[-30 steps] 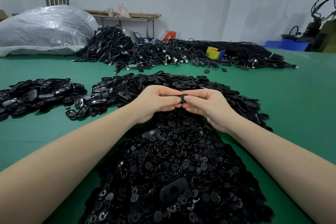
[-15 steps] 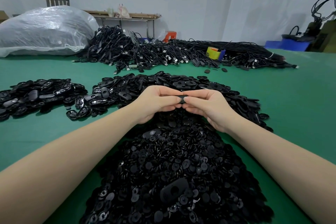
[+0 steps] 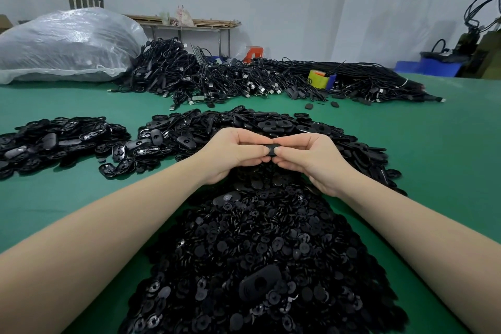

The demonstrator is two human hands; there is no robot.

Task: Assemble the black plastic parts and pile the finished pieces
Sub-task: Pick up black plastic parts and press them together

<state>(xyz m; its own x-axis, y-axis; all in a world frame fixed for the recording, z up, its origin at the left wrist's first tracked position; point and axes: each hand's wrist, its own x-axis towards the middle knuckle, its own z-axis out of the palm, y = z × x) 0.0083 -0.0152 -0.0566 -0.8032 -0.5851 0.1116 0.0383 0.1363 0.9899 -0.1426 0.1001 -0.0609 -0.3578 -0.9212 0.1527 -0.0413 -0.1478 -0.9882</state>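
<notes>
Fingers (image 3: 254, 153) of both hands mostly hide one black part (image 3: 273, 150), seemingly.

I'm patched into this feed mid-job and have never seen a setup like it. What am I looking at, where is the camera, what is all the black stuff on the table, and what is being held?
There is no machine here: the two bare arms are a person's, and the one picture comes from a wide-angle camera worn on their head, looking forward and down. The left hand and right hand meet in the middle, fingertips pinching one small black plastic part between them; how it fits together is hidden by the fingers. On the green table lies a near heap of small round black pieces, a heap of flat oval black shells behind the hands, and a separate pile of oval pieces to the left. Further back are bundles of black cables, a big clear plastic bag and a yellow tape roll.
</notes>
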